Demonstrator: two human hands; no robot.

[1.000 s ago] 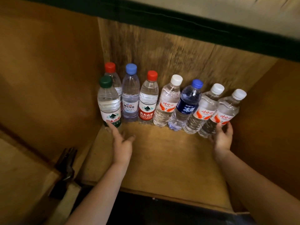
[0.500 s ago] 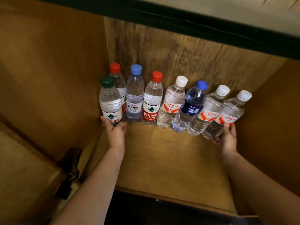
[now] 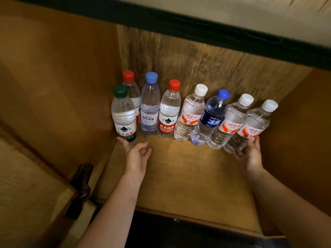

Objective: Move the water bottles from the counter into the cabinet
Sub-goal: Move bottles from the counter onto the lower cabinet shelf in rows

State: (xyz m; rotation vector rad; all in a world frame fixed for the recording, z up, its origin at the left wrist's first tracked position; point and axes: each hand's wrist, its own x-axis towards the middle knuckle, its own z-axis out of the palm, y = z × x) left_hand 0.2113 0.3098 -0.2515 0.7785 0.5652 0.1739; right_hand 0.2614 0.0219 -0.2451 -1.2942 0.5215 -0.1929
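Eight water bottles lined up inside the cabinet; the task looks nearly done.

Nearest, the left hand hangs relaxed and empty just before the green-capped bottle at the cabinet floor's back-left corner; the right hand lies with straight fingers against the rightmost white-capped bottle. Behind, six more bottles stand along the back wall. The counter is out of view.

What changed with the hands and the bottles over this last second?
The left hand, which half a second ago wrapped the base of the green-capped bottle, has let go and drawn back a little, fingers loose. The right hand stays against the rightmost white-capped bottle, fingers touching its base. All eight bottles stand as before along the cabinet's back wall.
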